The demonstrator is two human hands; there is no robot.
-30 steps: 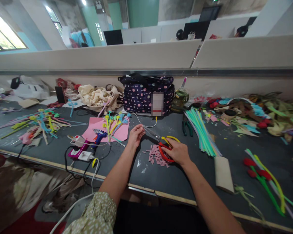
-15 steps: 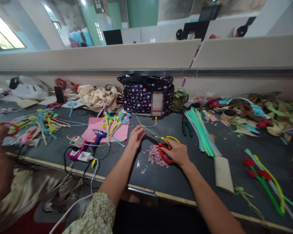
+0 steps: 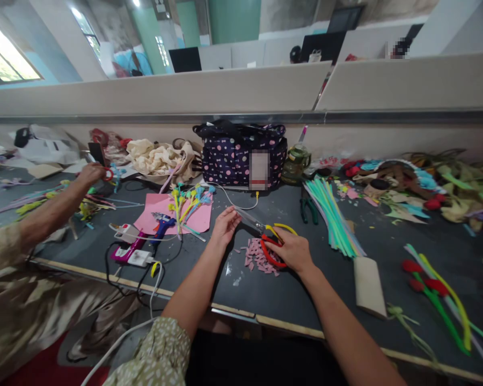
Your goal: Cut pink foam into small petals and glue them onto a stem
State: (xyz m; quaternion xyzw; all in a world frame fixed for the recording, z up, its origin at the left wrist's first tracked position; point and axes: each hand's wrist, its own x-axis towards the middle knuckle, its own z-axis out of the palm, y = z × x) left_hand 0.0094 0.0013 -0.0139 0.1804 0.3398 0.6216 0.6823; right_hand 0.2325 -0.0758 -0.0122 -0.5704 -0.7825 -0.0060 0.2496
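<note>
Holding scissors (image 3: 261, 229) still (neighbour's hand (image 3: 89, 173) farther out)

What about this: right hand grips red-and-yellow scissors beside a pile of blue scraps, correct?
No: the head view shows the scraps are pink, not blue. The right hand does grip the red-and-yellow scissors beside that pile.

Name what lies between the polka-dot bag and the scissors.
Head view: a white cable ending in a yellow plug crosses the dark table between the polka-dot bag and the scissors.
</note>
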